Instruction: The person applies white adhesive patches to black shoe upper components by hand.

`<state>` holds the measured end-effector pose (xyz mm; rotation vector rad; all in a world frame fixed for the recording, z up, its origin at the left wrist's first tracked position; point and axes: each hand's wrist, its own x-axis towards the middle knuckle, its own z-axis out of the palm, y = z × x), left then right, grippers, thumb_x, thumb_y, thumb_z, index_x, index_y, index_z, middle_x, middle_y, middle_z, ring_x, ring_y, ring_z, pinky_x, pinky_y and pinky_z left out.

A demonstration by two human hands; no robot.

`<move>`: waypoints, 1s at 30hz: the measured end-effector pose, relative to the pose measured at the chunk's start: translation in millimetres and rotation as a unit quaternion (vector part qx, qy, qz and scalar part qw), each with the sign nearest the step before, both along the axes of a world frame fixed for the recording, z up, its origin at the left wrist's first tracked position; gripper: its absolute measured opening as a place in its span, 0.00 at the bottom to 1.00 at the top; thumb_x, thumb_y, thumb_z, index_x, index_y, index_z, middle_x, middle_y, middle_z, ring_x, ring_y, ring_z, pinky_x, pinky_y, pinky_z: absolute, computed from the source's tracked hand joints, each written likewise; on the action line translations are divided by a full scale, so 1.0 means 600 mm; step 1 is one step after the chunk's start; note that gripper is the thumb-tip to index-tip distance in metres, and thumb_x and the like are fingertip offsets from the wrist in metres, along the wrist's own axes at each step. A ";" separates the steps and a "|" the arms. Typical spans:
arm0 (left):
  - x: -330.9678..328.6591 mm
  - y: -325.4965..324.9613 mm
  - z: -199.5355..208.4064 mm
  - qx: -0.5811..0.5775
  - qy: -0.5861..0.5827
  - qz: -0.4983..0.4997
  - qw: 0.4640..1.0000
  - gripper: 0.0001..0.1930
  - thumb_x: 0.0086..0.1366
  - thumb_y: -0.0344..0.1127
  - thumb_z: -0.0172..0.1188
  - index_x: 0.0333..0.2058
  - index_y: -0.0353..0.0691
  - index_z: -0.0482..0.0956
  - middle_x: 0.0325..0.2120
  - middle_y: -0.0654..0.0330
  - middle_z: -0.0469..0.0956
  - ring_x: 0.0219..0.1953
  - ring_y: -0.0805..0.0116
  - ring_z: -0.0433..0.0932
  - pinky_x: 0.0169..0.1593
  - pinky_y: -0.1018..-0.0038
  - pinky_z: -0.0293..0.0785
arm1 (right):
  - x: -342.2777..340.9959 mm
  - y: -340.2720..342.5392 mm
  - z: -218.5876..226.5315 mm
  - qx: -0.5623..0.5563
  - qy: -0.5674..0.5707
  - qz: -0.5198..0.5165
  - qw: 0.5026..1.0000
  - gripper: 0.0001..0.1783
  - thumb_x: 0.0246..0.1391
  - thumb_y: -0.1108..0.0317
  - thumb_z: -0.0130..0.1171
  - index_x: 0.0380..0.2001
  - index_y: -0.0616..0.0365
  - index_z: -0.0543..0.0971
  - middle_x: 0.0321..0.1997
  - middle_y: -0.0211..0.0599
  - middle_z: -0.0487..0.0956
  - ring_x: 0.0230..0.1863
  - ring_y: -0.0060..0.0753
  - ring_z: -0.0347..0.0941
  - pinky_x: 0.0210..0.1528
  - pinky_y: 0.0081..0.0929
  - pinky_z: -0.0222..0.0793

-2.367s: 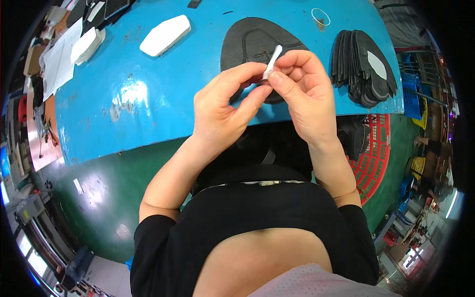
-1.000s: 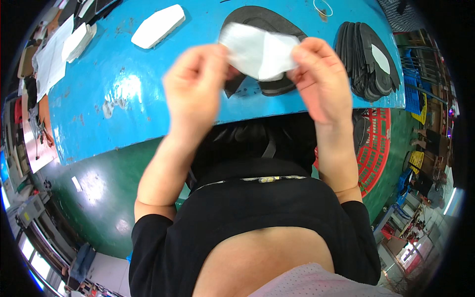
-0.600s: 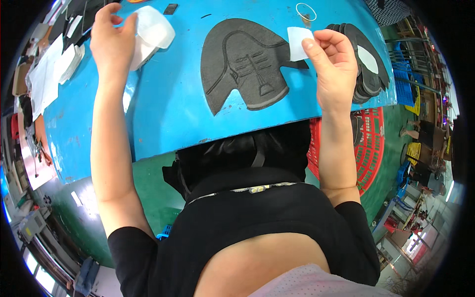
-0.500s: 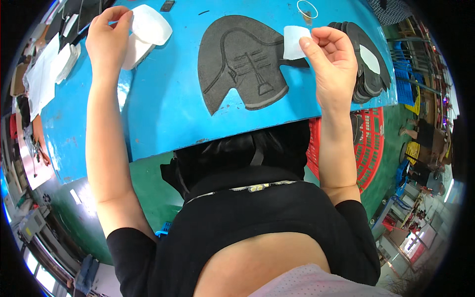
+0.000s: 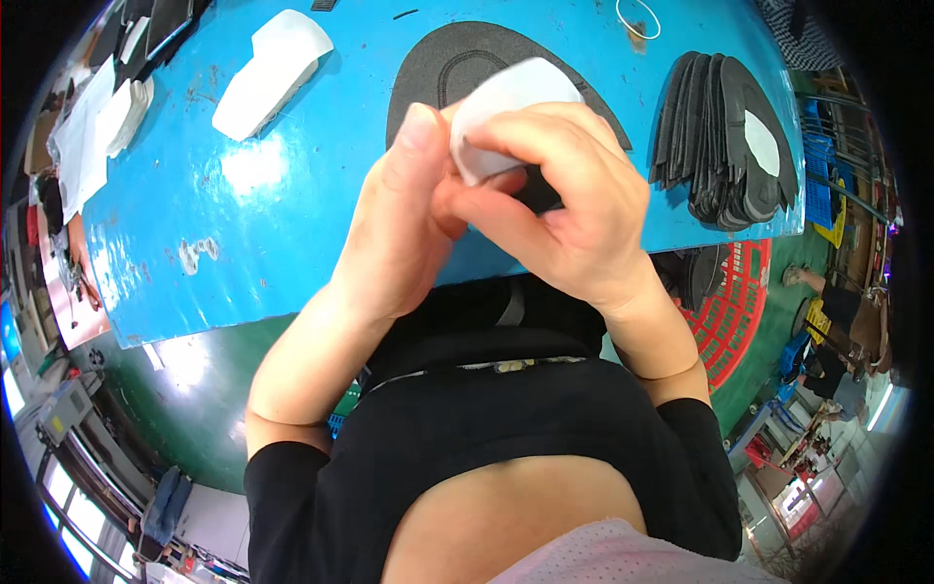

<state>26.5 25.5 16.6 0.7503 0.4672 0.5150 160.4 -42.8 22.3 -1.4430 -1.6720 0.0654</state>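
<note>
In front of me both hands meet over a dark grey felt-like shaped piece (image 5: 416,73) with stitched lines, lying on the blue table. My right hand (image 5: 579,200) is closed on a thin white patch (image 5: 506,90), its thumb and forefinger at the patch's lower part. My left hand (image 5: 394,219) comes against the patch's left edge, thumb raised and fingers bent in; its fingertips are partly hidden. Whether one or two white layers are between the fingers I cannot tell. White patches in a stack (image 5: 268,88) lie on the table to the left.
A fanned stack of dark grey pieces (image 5: 696,127) lies at right, a white patch (image 5: 761,143) on top. Below the edge of the blue table (image 5: 321,224) stands a red basket (image 5: 739,311) with dark pieces. A white ring (image 5: 639,18) lies at the back; papers (image 5: 83,146) are far left.
My left hand has left the white stack and moved right to my right hand. My right hand has moved left with the white patch, now over the dark grey piece.
</note>
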 end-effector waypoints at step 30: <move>0.011 0.038 -0.034 0.724 0.266 0.071 0.633 0.18 0.50 0.24 0.61 0.41 0.37 0.70 0.17 0.60 0.70 0.18 0.63 0.69 0.23 0.69 0.65 | 0.044 -0.012 -0.058 -0.101 0.046 -0.213 0.971 0.11 0.44 0.70 0.63 0.32 0.54 0.74 0.24 0.32 0.75 0.26 0.34 0.72 0.31 0.29 0.66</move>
